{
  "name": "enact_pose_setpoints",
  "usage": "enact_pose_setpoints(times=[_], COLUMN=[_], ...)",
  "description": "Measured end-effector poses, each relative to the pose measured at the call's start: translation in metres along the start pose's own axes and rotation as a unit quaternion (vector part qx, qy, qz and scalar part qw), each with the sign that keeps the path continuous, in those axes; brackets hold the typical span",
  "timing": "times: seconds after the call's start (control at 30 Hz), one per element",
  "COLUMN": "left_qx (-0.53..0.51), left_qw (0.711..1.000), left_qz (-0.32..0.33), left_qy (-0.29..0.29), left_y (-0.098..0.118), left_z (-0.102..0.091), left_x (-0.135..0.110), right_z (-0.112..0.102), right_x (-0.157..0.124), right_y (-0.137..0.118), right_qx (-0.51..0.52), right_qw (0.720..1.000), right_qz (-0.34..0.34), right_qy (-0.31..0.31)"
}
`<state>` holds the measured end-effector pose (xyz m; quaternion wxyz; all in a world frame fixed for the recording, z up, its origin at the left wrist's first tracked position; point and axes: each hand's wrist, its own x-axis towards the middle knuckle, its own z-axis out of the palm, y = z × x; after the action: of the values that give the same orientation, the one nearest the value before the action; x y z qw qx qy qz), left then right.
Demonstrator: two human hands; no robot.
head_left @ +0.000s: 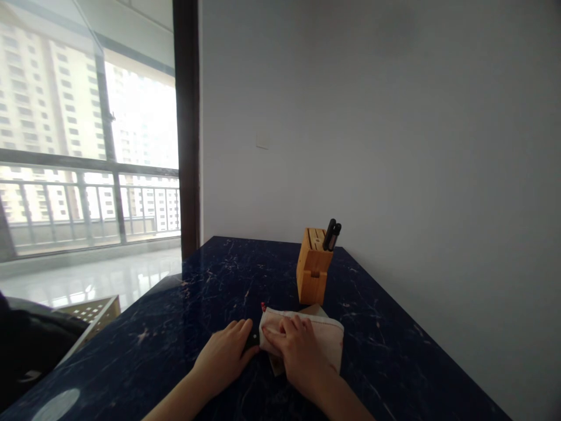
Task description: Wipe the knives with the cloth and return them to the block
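My left hand (223, 354) curls over a black handle (252, 342) that runs under a folded white cloth (302, 333) with red stitching along its edge. Any blade on that handle is hidden by the cloth. My right hand (298, 356) lies on top of the cloth, its fingers gripping the fold. A flat beige sheet or board (316, 311) pokes out from under the cloth. A small red item (263, 306) shows just beyond the cloth's left corner.
A wooden knife block (312, 268) with black handles stands beyond my hands on a dark blue marble counter (184, 316). The counter meets a grey wall (394, 146) on the right. A perforated basket (94, 310) and a dark object (26, 345) sit left of the counter.
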<state>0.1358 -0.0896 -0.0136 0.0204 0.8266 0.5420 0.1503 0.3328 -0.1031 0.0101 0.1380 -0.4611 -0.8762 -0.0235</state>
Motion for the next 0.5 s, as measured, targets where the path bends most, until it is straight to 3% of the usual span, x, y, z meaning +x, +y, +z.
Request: enact_pose_setpoints(times=[0.3,0.5], left_qx=[0.006,0.007], left_qw=[1.000,1.000], left_qz=[0.009,0.020], left_qy=[0.009,0.008], left_y=[0.000,0.000], left_z=[-0.003,-0.001], left_x=[0.001,0.001], right_z=[-0.009,0.002], right_x=[0.000,0.002], right_y=[-0.003,-0.007], right_qx=[0.028,0.013], right_qw=[1.000,1.000], right_qz=[-0.008,0.027], right_qy=[-0.006,0.003])
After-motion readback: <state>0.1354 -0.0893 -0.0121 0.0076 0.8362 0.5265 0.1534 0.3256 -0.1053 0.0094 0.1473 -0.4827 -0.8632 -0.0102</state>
